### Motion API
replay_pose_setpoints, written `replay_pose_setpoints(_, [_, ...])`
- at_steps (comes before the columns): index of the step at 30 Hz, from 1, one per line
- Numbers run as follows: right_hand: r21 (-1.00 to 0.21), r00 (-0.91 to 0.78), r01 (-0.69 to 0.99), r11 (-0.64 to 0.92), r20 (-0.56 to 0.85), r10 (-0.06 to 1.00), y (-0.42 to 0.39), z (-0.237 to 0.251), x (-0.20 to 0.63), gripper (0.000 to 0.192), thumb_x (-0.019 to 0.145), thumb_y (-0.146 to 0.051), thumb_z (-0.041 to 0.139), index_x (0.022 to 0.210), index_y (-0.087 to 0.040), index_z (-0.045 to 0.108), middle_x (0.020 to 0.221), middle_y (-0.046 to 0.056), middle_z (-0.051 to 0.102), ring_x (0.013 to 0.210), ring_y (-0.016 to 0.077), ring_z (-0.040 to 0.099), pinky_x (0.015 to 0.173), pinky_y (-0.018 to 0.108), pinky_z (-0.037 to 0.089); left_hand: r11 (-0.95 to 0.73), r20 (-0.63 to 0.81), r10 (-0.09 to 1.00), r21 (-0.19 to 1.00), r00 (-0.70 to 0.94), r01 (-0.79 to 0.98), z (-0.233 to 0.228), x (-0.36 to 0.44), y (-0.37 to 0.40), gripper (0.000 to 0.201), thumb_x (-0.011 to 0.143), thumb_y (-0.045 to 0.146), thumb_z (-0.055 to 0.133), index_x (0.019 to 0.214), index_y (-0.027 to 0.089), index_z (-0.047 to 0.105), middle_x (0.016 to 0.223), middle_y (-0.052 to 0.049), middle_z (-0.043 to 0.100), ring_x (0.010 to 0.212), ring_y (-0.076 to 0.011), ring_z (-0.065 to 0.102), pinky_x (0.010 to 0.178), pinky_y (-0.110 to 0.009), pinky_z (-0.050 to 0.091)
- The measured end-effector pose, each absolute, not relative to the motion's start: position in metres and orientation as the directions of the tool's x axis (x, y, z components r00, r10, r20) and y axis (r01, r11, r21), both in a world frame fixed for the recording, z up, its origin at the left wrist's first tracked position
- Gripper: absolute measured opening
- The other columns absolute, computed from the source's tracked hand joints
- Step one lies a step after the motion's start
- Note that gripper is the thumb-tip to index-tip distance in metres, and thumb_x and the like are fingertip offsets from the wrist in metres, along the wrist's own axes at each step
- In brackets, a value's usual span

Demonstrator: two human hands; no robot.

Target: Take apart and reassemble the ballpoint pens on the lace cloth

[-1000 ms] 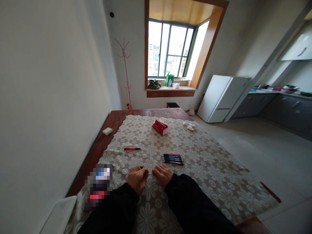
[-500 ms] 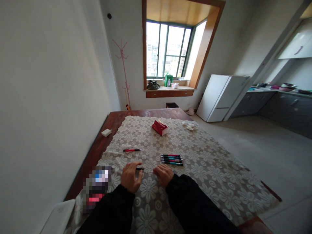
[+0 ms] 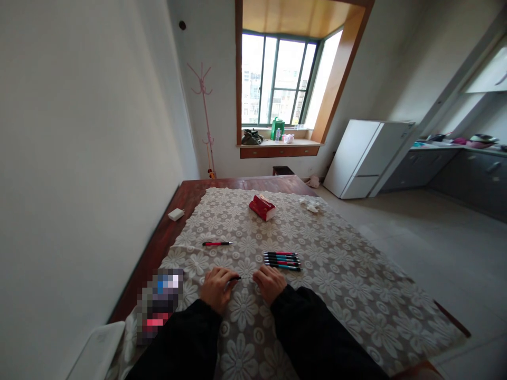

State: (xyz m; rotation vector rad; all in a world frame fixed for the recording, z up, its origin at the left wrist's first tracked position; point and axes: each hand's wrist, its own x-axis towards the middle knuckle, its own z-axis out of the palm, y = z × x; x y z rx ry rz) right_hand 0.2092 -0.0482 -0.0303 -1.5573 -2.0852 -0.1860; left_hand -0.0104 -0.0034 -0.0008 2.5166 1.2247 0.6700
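Observation:
My left hand (image 3: 216, 287) is closed round a short dark pen barrel (image 3: 236, 278), whose end pokes out to the right between the fingertips. A thin pale line, perhaps a refill, spans the small gap towards my right hand (image 3: 270, 283). That hand is closed in a pinch, and what its fingertips hold is too small to name. Just beyond it lies a row of several pens (image 3: 282, 260) with red and teal barrels, side by side. A single red and black pen (image 3: 217, 244) rests farther left, beyond my left hand.
A red tissue pack (image 3: 262, 208) and crumpled white tissue (image 3: 311, 205) lie on the flowered tablecloth (image 3: 340, 279). A white adapter (image 3: 176, 214) sits on the table's wooden left edge. At near left are a blurred-out object (image 3: 160, 306) and a white case (image 3: 97, 351).
My left thumb and fingers have closed together on the dark barrel, its end now pointing at my right hand. The whole view has shifted slightly.

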Motion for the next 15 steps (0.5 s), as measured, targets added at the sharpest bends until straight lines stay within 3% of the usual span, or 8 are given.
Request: replay_pose_setpoints(15, [-0.207, -0.241, 0.890, 0.406, 0.544, 0.804, -0.0496, -0.0264, 0.2091, 0.012, 0.092, -0.020, 0.057, 0.081, -0.021, 0.062, 0.078, 0.001, 0.061, 0.073, 0.0160, 0.052, 0.069, 0.030, 0.031, -0.636, 0.317, 0.770, 0.459, 0.554, 0.621, 0.0003, -0.0105, -0.0028, 0.019, 0.090, 0.030, 0.058, 0.102, 0.030, 0.073, 0.097, -0.004, 0.072, 0.097, -0.0217, 0.060, 0.088, -0.038, 0.045])
